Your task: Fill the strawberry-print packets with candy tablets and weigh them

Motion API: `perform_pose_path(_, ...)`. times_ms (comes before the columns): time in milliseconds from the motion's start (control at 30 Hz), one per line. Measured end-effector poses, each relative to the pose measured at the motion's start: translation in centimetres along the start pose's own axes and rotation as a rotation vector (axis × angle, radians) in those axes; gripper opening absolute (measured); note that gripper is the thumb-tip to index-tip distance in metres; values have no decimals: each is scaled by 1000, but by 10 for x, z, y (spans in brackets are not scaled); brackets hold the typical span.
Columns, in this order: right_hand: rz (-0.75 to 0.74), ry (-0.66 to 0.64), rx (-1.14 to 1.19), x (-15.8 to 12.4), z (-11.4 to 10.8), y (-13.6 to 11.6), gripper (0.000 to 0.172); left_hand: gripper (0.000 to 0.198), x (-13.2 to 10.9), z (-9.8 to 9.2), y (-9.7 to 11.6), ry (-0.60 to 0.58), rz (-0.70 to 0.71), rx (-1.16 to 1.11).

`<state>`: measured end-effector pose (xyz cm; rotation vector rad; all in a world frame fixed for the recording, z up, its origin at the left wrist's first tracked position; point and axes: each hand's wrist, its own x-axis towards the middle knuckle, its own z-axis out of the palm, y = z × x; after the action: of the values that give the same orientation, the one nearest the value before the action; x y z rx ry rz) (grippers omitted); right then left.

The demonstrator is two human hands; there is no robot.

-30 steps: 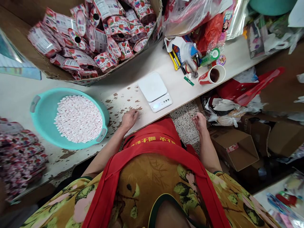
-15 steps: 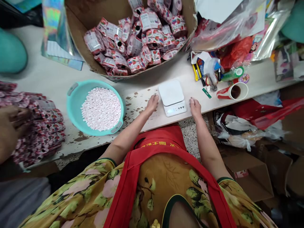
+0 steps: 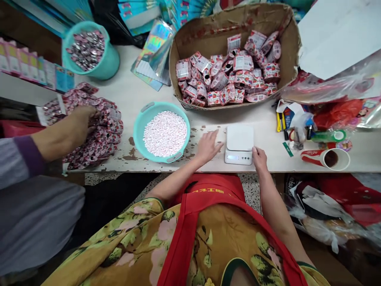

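A white digital scale lies on the table with a bare platform and a lit display. My left hand is just left of it, fingers spread, holding nothing. At the scale's right edge, my right hand touches the side with its fingers bent close together. Left of my left hand stands a teal basin holding a heap of small pale pink pieces.
A cardboard box of strawberry-print packets stands behind. At left, another person's hand is on a packet pile, near a teal bucket. A drink cup, cutter and plastic bags lie at right.
The view has shifted left and levelled. My left hand has opened and spread its fingers; my right hand has come in against the scale's edge. The other person's hand remains over the packets.
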<state>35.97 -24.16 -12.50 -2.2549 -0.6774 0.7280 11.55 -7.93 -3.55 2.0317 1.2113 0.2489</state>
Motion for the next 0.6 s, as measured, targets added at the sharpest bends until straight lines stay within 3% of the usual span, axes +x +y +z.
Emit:
perform_pose_path(100, 1, 115, 6, -8, -4, -18, 55, 61, -36, -51, -29, 178, -157, 427)
perform_pose_path(200, -171, 230, 13, -7, -10, -63, 50, 40, -42, -67, -60, 107, -278, 637)
perform_pose_path(300, -480, 278, -61, 21, -10, -130, 43, 31, -30, -59, -77, 63, -294, 669)
perform_pose_path(400, -697, 230, -173, 78, 4, -197, 45, 34, -28, -48, -80, 66, -248, 673)
perform_pose_path(500, -763, 46, -267, 145, 36, -242, 53, 31, -45, -37, -75, 31, -167, 672)
perform_pose_path(600, -688, -102, -417, 197, 74, -260, 67, 30, -69, -19, -64, -15, -79, 628)
